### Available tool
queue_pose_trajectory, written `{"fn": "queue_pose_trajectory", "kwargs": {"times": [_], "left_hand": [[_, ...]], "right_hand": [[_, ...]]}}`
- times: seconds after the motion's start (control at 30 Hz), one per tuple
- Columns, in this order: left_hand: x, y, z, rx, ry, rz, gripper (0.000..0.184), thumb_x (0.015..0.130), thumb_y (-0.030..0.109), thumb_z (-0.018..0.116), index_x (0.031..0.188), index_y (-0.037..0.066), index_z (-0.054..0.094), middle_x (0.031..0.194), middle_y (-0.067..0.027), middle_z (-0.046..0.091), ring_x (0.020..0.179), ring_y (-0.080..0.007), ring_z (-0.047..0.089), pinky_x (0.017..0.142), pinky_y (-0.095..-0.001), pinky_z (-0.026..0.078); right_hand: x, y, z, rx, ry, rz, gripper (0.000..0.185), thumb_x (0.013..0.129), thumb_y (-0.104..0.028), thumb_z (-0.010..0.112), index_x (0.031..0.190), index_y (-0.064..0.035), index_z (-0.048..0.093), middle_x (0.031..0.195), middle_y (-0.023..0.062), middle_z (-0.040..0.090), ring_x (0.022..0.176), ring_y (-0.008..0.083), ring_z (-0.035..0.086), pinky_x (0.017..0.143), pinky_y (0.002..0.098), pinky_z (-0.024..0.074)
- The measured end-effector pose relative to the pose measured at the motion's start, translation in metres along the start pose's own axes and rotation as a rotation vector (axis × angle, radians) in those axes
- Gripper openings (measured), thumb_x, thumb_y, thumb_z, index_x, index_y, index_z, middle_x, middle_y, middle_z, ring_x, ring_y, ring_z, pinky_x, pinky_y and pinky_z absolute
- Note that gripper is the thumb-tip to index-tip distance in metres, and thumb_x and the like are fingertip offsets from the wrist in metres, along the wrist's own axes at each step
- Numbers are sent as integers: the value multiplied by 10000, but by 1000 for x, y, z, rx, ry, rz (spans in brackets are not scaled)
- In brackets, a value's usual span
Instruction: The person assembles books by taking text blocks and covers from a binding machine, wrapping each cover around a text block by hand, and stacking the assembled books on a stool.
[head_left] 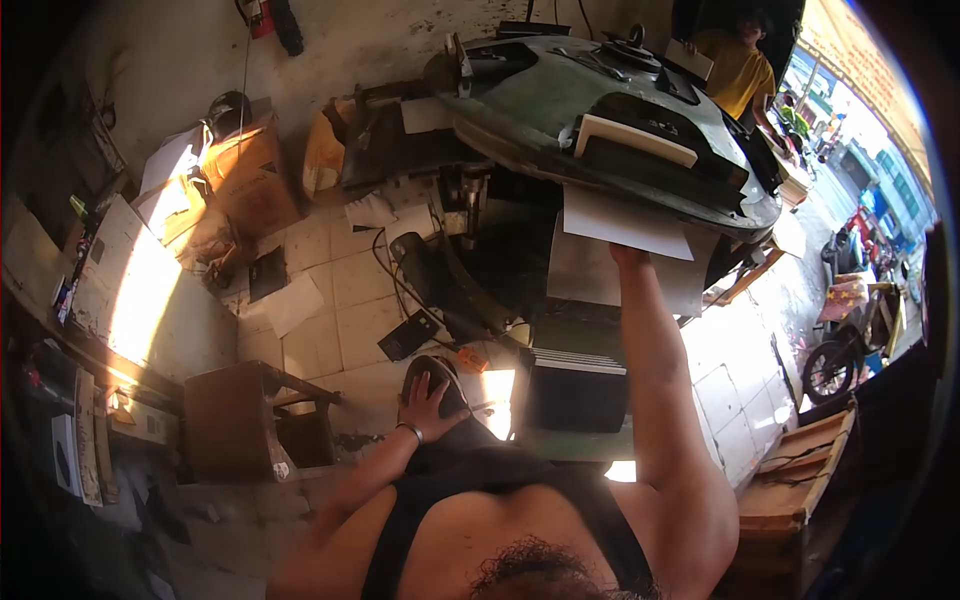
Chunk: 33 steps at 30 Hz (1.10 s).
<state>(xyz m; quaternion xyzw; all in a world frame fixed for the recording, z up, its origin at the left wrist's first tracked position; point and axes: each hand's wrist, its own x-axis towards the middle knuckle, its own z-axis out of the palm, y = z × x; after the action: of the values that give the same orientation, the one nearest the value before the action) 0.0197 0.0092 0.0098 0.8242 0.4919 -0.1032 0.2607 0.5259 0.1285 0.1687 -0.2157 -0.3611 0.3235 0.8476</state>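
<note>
My right arm reaches forward to a large grey-green machine point(520, 100). My right hand point(629, 256) is at the front edge of a white sheet point(610, 220), just below the machine's rounded rim. The sheet hides its fingers, so its grip does not show. Under the sheet lies a wider greyish sheet or board point(585, 270). My left hand point(428, 402) rests with spread fingers on a dark shoe point(450, 382) with a pale edge; it holds nothing. A pale board point(635, 141) sits in a dark slot on the machine.
Below the sheets is a dark stack with pale edges point(580, 365). Cardboard boxes point(250, 180), a brown stool point(230, 420) and loose papers on tiles lie left. A person in a yellow shirt point(735, 70) stands behind the machine. A wooden crate point(800, 470) and motorbike point(845, 350) are right.
</note>
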Motion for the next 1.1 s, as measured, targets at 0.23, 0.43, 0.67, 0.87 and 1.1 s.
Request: {"fn": "queue_pose_trajectory", "kwargs": {"times": [0.23,0.43,0.67,0.87,1.1], "left_hand": [[0,5,-2,-24,18,-5,1038,799,882,509,1619,286,286,1724,-126,-7,1587,-329,-27,1228,-625,81],[-1,3,0,-53,73,15,993,812,849,544,1594,269,348,1719,-136,30,1581,-348,25,1230,-617,95],[9,-9,17,-70,141,51,937,829,785,600,1574,257,386,1714,-145,63,1578,-345,58,1234,-589,152],[6,-12,18,-80,159,81,916,837,770,601,1571,266,388,1712,-132,89,1578,-335,64,1222,-611,164],[-2,-1,5,-40,152,53,861,867,676,658,1570,257,392,1707,-134,109,1574,-334,101,1237,-528,222]], "right_hand": [[16,-16,-55,294,-95,80,500,1067,-374,486,1486,-103,450,1474,118,507,1344,307,505,1120,475,451],[-5,-21,-80,44,539,173,469,1082,-248,428,1525,-98,392,1488,140,469,1350,357,495,1096,565,479],[-93,-12,-107,-117,904,373,428,993,-114,571,1402,-57,457,1365,179,533,1263,383,546,962,551,577],[-140,-77,-33,-893,439,456,376,954,-63,660,1313,-62,548,1150,82,632,928,193,639,701,364,601],[-162,-157,91,-1443,-257,310,299,905,-36,653,1201,-54,684,1041,135,731,962,261,690,867,374,523]]}}
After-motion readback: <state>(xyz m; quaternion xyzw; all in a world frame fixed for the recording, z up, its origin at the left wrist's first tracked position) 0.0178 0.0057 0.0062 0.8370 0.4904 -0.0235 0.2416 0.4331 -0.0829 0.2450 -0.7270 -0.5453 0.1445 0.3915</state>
